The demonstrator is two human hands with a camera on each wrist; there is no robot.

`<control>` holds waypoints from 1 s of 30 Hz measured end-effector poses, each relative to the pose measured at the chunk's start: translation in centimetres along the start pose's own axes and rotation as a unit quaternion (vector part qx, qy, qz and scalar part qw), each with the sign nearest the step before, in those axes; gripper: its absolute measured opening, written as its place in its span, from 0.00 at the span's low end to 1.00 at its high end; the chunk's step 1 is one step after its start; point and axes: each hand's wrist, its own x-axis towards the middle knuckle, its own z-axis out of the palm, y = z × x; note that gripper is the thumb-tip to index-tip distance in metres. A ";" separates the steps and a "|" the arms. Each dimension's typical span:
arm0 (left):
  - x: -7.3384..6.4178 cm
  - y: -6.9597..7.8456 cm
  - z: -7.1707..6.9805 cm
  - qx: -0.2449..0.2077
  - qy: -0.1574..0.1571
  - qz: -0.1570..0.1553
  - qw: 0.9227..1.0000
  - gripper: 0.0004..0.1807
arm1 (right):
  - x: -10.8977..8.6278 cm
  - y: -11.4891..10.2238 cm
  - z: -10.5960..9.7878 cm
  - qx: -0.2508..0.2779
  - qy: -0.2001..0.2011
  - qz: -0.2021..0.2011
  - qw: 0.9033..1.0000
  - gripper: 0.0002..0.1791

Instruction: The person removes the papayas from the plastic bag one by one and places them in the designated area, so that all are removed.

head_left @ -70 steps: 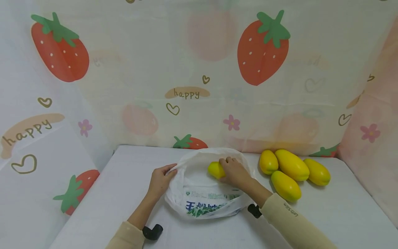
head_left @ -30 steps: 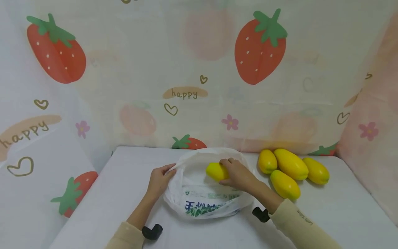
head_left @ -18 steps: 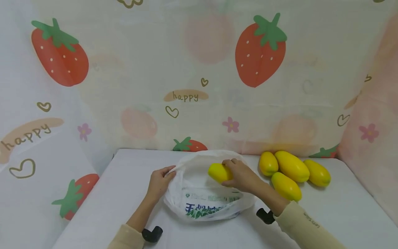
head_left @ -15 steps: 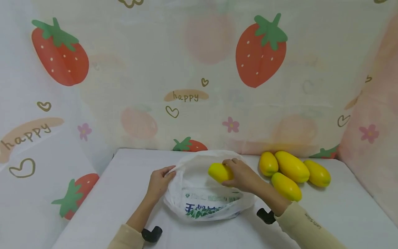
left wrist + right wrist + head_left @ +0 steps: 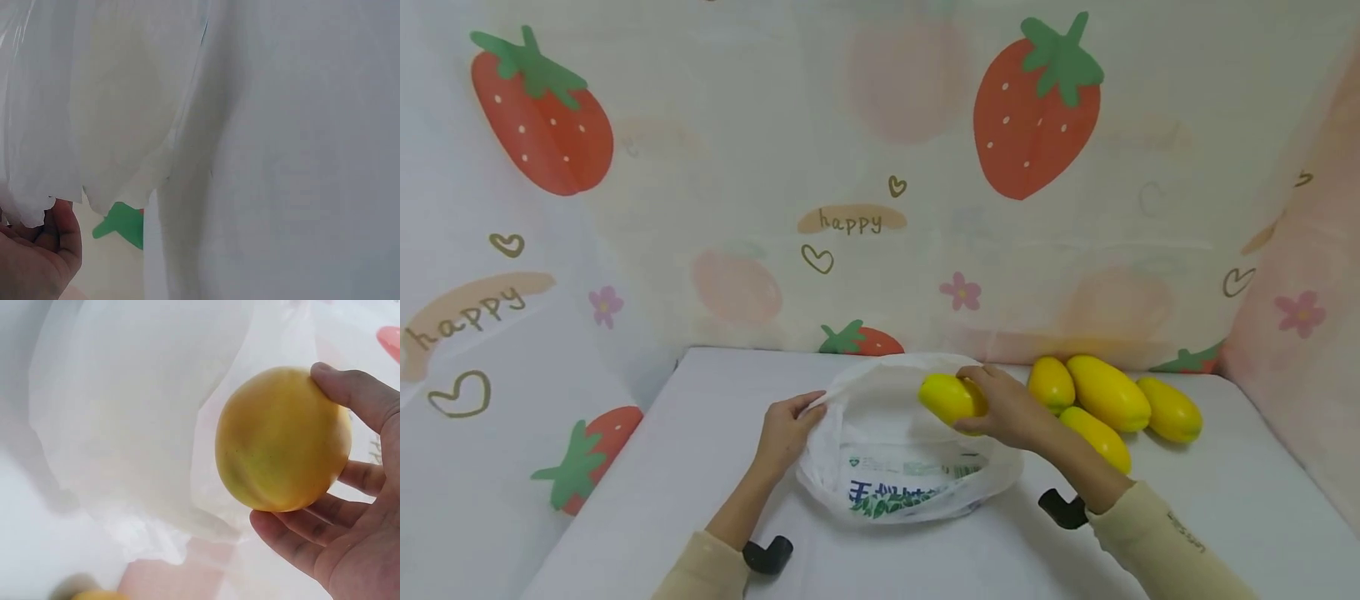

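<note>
A white plastic bag (image 5: 887, 417) with green and blue print lies on the table, its mouth held wide. My left hand (image 5: 786, 433) pinches the left rim; in the left wrist view the left hand (image 5: 40, 250) has thin plastic between thumb and fingers. My right hand (image 5: 1007, 408) grips a yellow oval fruit (image 5: 947, 398) over the right part of the bag's mouth. In the right wrist view, that fruit (image 5: 281, 440) shows a greenish end, with the thumb on one side and fingertips on the other, beside the bag's white plastic (image 5: 131, 425).
Several more yellow oval fruits (image 5: 1107, 392) lie together on the white table (image 5: 1210, 500), right of the bag and beyond the right forearm. A curtain (image 5: 880, 125) printed with strawberries stands behind the table. Black fittings (image 5: 767, 556) sit at both wrists.
My right hand has moved right and slightly up with the yellow fruit, from over the middle of the bag's mouth towards its right rim. The left hand keeps its hold on the rim.
</note>
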 end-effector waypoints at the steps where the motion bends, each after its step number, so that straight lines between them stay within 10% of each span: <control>1: 0.0 0.1 0.0 0.000 0.000 0.002 1.000 0.17 | -0.1 0.1 -0.1 0.001 0.003 -0.002 1.000 0.37; 30: -0.1 -0.1 0.1 -0.004 0.005 -0.001 1.000 0.17 | -0.9 0.8 -1.9 0.009 0.032 -0.004 0.999 0.38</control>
